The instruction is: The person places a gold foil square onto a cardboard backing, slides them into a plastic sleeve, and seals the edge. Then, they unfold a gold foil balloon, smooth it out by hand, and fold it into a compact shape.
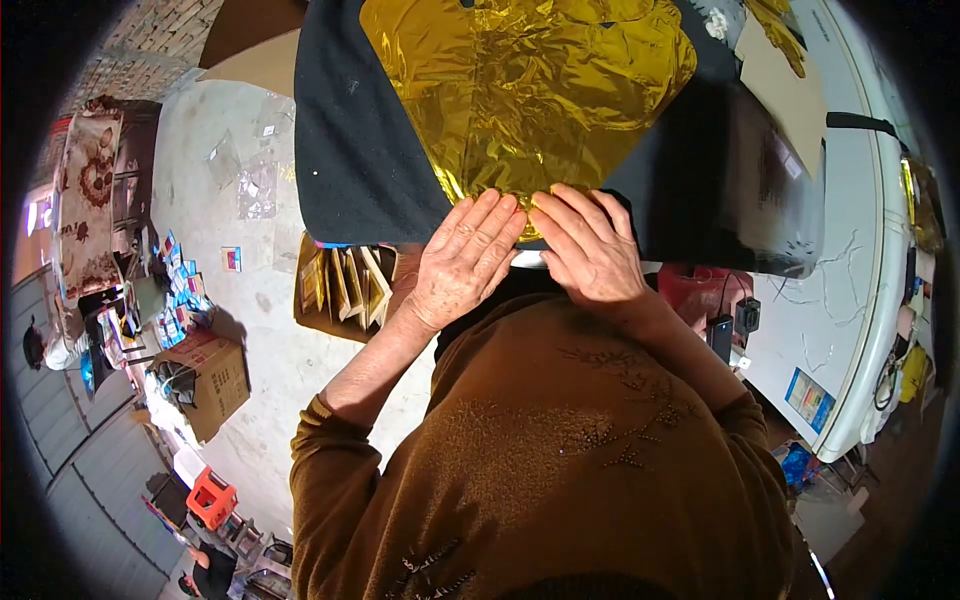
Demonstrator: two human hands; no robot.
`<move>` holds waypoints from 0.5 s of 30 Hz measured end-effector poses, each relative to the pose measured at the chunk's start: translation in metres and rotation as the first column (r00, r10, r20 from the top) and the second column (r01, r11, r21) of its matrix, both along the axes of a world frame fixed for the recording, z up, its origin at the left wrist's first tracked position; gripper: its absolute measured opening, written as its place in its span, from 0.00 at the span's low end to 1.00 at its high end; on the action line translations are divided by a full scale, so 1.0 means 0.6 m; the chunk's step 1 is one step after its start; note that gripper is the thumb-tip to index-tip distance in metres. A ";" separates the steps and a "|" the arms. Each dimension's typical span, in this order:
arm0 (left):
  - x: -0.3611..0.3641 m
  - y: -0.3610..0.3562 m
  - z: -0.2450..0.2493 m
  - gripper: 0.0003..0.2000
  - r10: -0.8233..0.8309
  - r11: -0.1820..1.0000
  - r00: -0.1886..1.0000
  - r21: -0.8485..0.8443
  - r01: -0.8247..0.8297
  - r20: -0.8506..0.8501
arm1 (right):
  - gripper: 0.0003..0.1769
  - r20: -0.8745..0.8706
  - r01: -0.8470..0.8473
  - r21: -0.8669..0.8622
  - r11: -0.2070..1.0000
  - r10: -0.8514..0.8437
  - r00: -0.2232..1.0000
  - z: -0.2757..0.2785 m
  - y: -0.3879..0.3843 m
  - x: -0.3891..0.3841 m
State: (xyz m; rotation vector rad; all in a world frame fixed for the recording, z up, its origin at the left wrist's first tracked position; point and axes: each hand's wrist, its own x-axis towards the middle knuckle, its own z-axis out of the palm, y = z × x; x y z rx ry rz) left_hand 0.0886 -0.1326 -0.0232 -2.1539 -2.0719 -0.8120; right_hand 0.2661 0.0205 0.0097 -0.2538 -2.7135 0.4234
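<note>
A crinkled gold foil sheet (pixel 540 90) is spread over a black cloth (pixel 345 130) on the table in front of me. Its sides taper toward my body, down to a narrow, bunched end at the table's near edge. My left hand (pixel 465 250) rests on that end from the left, fingers stretched out and side by side, its thumb hidden. From the right, my right hand (pixel 592 248) lies on the same end with its fingers extended and slightly apart. A bit of foil shows between the two sets of fingertips.
Below the table's left side stands a box of folded gold-edged packets (pixel 345 285). A white appliance-like surface (pixel 830 290) with a black adapter (pixel 747 315) is at right. On the floor at left are a cardboard box (pixel 215 385) and a red stool (pixel 211 497); another person (pixel 212 570) is beyond.
</note>
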 end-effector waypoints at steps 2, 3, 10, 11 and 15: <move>0.001 -0.001 0.002 0.27 0.005 1.000 1.000 -0.001 -0.005 -0.005 | 0.25 -0.014 0.012 0.033 0.999 -0.011 1.000 -0.005 0.007 0.010; 0.000 -0.002 0.003 0.27 0.002 1.000 1.000 -0.006 -0.002 -0.002 | 0.23 -0.027 0.028 -0.005 1.000 -0.028 0.999 -0.003 0.012 0.014; -0.004 -0.002 -0.010 0.24 -0.040 0.997 0.999 0.064 0.041 -0.025 | 0.41 0.125 -0.144 -0.076 0.987 0.153 0.980 0.039 0.020 -0.046; -0.006 -0.006 -0.020 0.24 -0.050 0.997 0.998 0.063 0.051 -0.024 | 0.43 0.122 -0.207 -0.114 0.972 0.220 0.968 0.029 0.020 -0.062; -0.005 -0.007 -0.020 0.22 -0.039 0.997 0.999 0.068 0.041 -0.030 | 0.41 0.174 -0.360 -0.118 0.925 0.377 0.910 0.006 0.055 -0.108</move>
